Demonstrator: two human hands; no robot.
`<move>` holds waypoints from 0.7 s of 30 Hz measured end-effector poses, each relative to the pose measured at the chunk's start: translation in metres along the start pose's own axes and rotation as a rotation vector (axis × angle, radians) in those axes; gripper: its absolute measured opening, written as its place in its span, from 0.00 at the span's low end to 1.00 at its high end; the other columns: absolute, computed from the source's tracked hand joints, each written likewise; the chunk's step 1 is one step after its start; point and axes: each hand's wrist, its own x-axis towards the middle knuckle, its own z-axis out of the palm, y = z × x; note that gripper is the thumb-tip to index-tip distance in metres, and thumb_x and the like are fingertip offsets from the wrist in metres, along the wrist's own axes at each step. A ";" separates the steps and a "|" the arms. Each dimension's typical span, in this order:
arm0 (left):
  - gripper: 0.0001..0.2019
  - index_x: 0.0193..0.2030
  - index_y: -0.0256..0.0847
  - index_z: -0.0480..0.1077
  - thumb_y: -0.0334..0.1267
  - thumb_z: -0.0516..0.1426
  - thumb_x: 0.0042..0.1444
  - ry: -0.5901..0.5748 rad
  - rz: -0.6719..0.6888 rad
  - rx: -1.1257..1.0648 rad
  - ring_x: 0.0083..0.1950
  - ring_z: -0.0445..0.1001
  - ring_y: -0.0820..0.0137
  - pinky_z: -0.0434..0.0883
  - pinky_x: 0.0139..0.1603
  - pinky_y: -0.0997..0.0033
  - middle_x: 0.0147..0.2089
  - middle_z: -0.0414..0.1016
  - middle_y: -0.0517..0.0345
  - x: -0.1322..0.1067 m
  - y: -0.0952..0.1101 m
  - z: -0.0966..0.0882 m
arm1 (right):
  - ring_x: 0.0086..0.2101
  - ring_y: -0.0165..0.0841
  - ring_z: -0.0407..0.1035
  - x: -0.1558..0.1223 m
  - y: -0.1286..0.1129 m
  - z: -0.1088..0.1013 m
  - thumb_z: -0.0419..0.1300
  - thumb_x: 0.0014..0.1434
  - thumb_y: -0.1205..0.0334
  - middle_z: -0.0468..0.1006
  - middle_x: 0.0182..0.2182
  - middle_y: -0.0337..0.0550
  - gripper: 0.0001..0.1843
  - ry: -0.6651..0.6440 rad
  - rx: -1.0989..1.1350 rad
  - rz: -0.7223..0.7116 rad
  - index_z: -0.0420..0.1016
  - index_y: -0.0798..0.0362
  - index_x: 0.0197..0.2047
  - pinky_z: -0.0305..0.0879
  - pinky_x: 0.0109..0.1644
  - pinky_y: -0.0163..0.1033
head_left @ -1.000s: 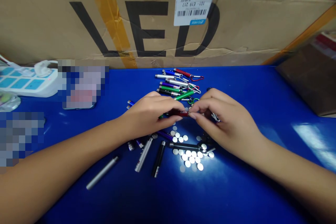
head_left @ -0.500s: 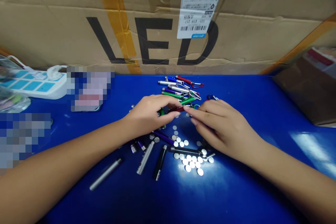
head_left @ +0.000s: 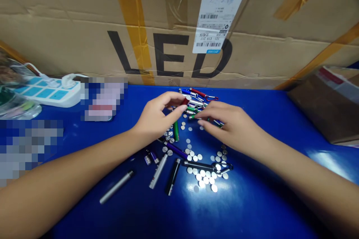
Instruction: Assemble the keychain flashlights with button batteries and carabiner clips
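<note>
My left hand pinches a short red flashlight tube between thumb and fingers, with a pale silvery end facing right. My right hand is just right of it, thumb and forefinger apart, with nothing visible between them. Its forefinger tip is close to a green flashlight; whether they touch I cannot tell. Button cells lie scattered below the hands. Among them are a black flashlight with a carabiner, a purple tube and a green tube.
Flashlights with clips, including a red one, are piled behind my hands. Silver and black tubes lie nearer me. A power strip is at left, a large cardboard box behind, and a brown box at right.
My right hand has come away from the red tube toward the right, and its fingers have parted. The left hand still holds the tube, now tilted with its end showing. The view has shifted slightly.
</note>
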 end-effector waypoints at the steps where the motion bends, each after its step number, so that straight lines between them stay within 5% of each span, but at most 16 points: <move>1: 0.09 0.45 0.39 0.72 0.36 0.58 0.57 0.051 -0.017 -0.032 0.45 0.77 0.69 0.73 0.48 0.70 0.44 0.78 0.55 0.000 -0.001 0.000 | 0.40 0.36 0.71 0.005 0.001 0.003 0.58 0.60 0.65 0.77 0.38 0.46 0.09 -0.068 -0.057 -0.040 0.77 0.53 0.42 0.66 0.46 0.43; 5: 0.09 0.45 0.39 0.71 0.35 0.58 0.58 0.143 -0.034 -0.106 0.47 0.76 0.68 0.73 0.50 0.69 0.45 0.78 0.54 0.002 -0.007 0.000 | 0.42 0.38 0.70 0.029 0.002 0.016 0.58 0.59 0.64 0.76 0.38 0.48 0.09 -0.188 -0.190 -0.110 0.78 0.55 0.42 0.65 0.48 0.45; 12: 0.09 0.45 0.40 0.72 0.36 0.58 0.58 0.139 -0.012 -0.065 0.47 0.76 0.68 0.73 0.49 0.69 0.45 0.78 0.55 0.003 -0.007 -0.001 | 0.40 0.39 0.70 0.060 -0.002 0.031 0.54 0.62 0.67 0.77 0.39 0.52 0.11 -0.188 -0.346 -0.168 0.78 0.57 0.41 0.62 0.42 0.43; 16: 0.09 0.45 0.40 0.72 0.35 0.58 0.58 0.138 -0.004 -0.034 0.46 0.76 0.69 0.73 0.49 0.70 0.45 0.78 0.55 0.003 -0.007 -0.001 | 0.41 0.39 0.70 0.067 -0.004 0.036 0.54 0.62 0.65 0.78 0.41 0.53 0.13 -0.225 -0.336 -0.152 0.77 0.58 0.45 0.62 0.44 0.43; 21: 0.10 0.46 0.40 0.73 0.36 0.58 0.57 0.093 0.009 0.017 0.46 0.76 0.69 0.73 0.48 0.71 0.45 0.78 0.56 0.002 -0.005 -0.001 | 0.41 0.41 0.70 0.055 -0.004 0.028 0.55 0.61 0.65 0.77 0.39 0.54 0.10 -0.206 -0.355 -0.129 0.77 0.59 0.40 0.63 0.45 0.45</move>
